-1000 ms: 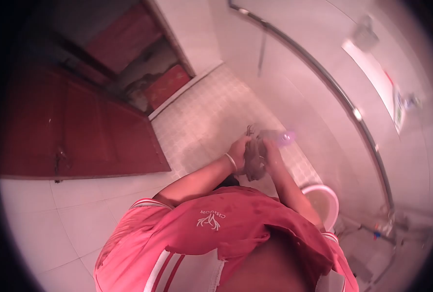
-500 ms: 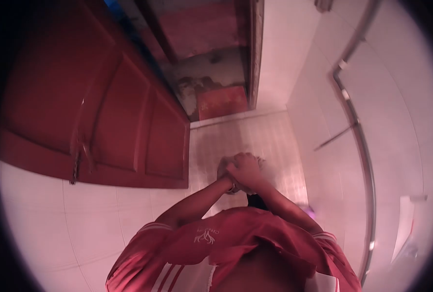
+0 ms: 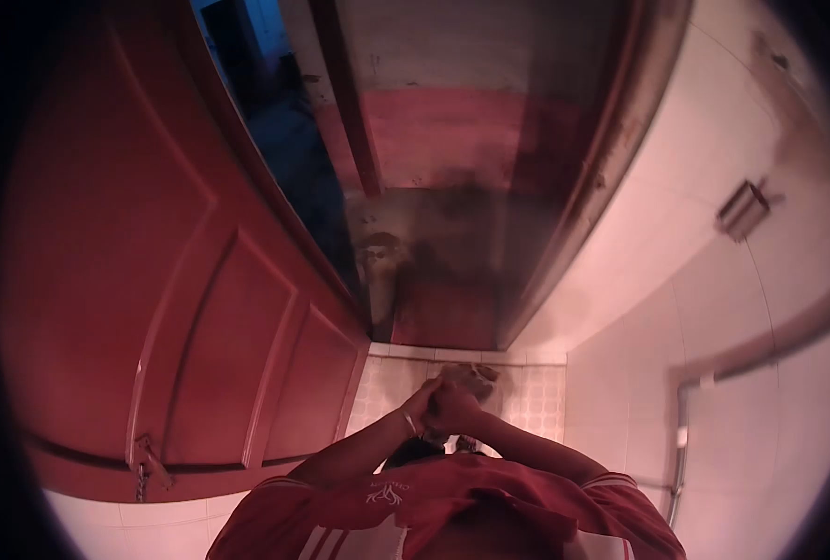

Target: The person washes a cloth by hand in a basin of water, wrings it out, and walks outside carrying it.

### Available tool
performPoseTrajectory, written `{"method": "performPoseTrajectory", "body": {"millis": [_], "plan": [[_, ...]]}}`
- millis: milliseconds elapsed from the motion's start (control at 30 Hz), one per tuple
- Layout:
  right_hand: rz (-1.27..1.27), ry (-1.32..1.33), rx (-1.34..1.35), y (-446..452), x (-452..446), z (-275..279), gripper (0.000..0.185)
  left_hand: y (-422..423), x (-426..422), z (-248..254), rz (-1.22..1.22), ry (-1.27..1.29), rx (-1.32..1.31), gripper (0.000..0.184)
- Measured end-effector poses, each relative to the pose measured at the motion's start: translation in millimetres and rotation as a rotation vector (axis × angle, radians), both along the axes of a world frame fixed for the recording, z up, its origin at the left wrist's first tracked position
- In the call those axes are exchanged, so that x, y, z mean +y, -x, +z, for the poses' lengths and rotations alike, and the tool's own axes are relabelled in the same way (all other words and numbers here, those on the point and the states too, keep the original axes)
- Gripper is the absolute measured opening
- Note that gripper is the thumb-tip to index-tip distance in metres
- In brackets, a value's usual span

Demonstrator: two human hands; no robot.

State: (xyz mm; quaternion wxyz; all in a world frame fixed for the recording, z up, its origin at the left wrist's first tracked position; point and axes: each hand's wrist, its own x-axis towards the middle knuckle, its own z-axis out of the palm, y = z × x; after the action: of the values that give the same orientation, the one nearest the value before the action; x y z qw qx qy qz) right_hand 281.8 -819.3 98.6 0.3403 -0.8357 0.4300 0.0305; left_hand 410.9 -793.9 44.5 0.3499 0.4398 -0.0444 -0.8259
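Observation:
Both of my hands are together in front of the red shirt, low in the middle of the view. My left hand [image 3: 422, 407], with a pale band at its wrist, is closed against a crumpled greyish bundle [image 3: 472, 379]. Over it lies my right hand [image 3: 456, 409], its fingers wrapped round the same bundle. The bundle looks like wet cloth, and part of it sticks out beyond the fingers. Some of it hangs below the hands.
A red panelled door [image 3: 219, 308] stands open at the left, with a latch [image 3: 149, 462] low on it. Ahead is a doorway with a pale sill [image 3: 452, 355]. On the right wall are a metal holder [image 3: 744, 213] and a pipe [image 3: 682, 439].
The view has turned from the wall pipe and pink bucket toward the doorway, which is now nearer. My hands have come together, the right over the left, still round the bundle.

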Motion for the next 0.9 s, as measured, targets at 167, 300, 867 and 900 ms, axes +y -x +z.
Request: {"method": "performPoseTrajectory", "body": {"millis": [167,300,867,900], "plan": [[0.134,-0.143,-0.403,-18,-132,-28,0.047,-40,-93,-17,0.109,0.05,0.149,0.055],[-0.013,0.191,-0.035,-1,-253,-72,0.032,-95,-204,-36,-0.332,0.168,1.213,0.055],[-0.754,-0.032,0.328,17,-548,47,0.033,-239,-674,-141,-0.688,1.142,-0.37,0.023],[-0.807,0.09,0.415,24,-562,52,0.036,-237,-699,-150,-0.717,1.159,-0.358,0.023]]}}
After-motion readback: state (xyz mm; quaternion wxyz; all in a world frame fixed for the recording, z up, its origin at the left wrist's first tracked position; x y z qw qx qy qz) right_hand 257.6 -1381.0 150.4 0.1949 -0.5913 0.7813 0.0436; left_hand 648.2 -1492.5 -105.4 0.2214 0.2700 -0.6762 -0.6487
